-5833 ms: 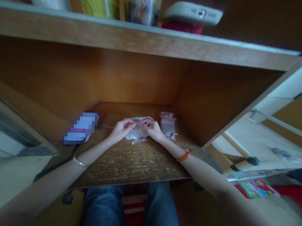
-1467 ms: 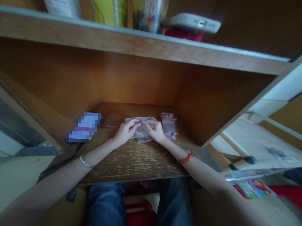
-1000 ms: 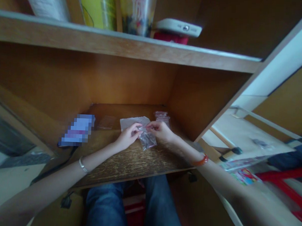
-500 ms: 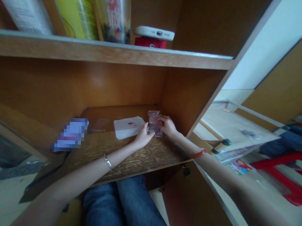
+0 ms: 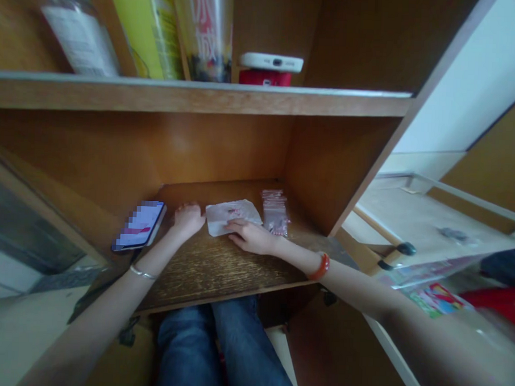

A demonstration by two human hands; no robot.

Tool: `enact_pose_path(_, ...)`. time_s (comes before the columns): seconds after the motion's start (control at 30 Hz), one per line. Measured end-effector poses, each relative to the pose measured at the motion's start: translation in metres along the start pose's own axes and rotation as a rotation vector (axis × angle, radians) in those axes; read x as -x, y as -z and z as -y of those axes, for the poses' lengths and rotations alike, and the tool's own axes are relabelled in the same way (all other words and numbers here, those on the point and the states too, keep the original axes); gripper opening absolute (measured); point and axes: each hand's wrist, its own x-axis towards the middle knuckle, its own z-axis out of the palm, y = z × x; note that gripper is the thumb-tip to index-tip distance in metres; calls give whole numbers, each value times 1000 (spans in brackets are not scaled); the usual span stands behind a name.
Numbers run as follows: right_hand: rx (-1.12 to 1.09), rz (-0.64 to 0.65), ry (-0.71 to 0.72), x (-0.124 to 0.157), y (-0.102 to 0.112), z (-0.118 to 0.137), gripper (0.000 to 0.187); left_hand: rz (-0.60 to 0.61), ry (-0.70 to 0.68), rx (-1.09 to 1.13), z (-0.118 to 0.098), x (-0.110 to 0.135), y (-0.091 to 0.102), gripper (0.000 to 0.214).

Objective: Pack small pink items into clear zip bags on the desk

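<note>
The curled left hand (image 5: 188, 219) (grip unclear) sits beside a black smartphone (image 5: 140, 226); the flat, open right hand (image 5: 251, 237) rests on a crumpled white paper sheet (image 5: 235, 216), just beside clear plastic zip bags (image 5: 275, 212).

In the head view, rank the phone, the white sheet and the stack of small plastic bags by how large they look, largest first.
1. White sheet
2. Phone and stack of small clear plastic bags: these look too alike to rank.

Wooden shelf unit (image 5: 178, 147), upper shelf board (image 5: 159, 97) overhead; white wall (image 5: 440, 104) right; red stool (image 5: 502, 300) lower right.
</note>
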Motion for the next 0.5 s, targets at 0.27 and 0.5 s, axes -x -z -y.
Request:
enact_pose_path(0.27, 75, 46, 8, -25, -23, 9, 21, 50, 10, -74, 13, 11, -1, 38)
enact_pose_path(0.5, 101, 3, -137, -51, -23, 5, 21, -48, 36, -33, 18, 0, 5, 27)
